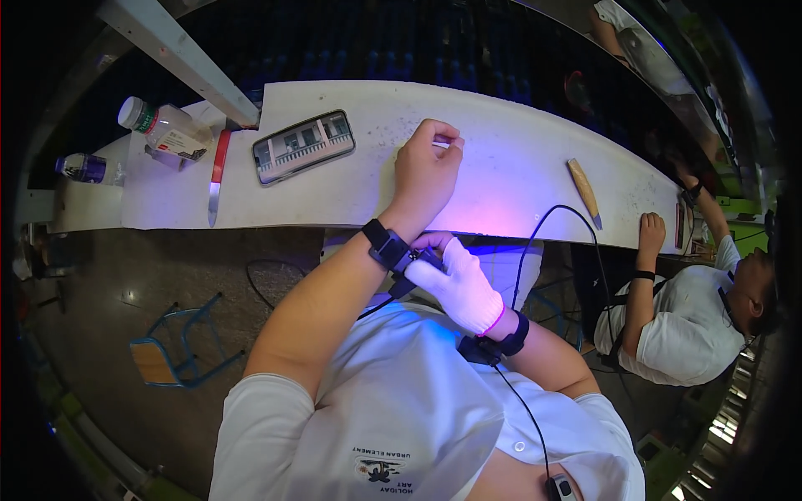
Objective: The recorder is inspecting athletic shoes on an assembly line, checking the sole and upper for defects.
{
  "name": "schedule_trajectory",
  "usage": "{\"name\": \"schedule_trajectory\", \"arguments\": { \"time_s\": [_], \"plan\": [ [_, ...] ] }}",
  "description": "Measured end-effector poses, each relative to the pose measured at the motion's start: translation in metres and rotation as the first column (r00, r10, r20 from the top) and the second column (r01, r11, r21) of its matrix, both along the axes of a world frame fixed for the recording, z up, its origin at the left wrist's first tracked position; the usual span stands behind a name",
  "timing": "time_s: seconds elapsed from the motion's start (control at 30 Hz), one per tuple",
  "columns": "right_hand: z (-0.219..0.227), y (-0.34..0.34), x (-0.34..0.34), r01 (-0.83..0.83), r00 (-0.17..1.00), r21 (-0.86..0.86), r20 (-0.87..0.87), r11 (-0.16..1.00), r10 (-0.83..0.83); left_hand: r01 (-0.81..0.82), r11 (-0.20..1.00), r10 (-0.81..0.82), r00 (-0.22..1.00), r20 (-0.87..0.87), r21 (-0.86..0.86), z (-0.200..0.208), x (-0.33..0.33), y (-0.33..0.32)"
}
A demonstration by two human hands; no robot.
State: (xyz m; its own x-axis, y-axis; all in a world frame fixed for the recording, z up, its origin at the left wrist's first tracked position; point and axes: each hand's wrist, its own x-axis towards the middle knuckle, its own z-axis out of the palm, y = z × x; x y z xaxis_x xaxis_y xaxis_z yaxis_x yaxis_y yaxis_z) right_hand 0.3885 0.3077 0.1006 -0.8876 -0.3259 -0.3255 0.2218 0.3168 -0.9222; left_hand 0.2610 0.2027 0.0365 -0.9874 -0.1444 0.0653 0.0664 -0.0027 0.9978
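Gripping a boxy black wristband (pixel 388 245), gloved right hand (pixel 459 285) clamped, left hand (pixel 428 167) curled, hold unclear.

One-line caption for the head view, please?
Gloved right hand at the black wrist device of the bare left hand, which is curled over the white tabletop.
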Motion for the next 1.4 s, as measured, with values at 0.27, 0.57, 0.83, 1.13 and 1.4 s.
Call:
{"name": "schedule_trajectory", "arguments": {
  "time_s": [0.27,0.57,0.83,1.13,1.4],
  "plan": [
    [-0.027,-0.005,-0.004,0.137,0.979,-0.071,0.165,0.988,-0.124,0.141,0.87,-0.165,0.986,-0.009,-0.472,0.002,0.007,-0.022],
    [-0.042,-0.005,-0.009,0.243,0.956,-0.16,0.209,0.957,-0.208,0.264,0.854,-0.227,0.964,0.137,-0.448,0.001,0.004,-0.028],
    [-0.026,-0.019,-0.008,0.154,0.987,0.117,0.023,0.981,-0.158,0.245,0.588,-0.38,0.925,0.004,-0.77,0.007,0.003,-0.039],
    [-0.006,-0.025,-0.022,0.214,0.939,-0.155,0.303,0.964,-0.16,0.391,0.798,-0.338,0.921,0.195,-0.459,0.007,-0.008,-0.032],
    [-0.018,-0.021,-0.025,0.177,0.968,-0.022,0.183,0.984,-0.17,0.438,0.8,-0.391,0.899,0.198,-0.41,0.006,-0.012,-0.03]
  ]
}}
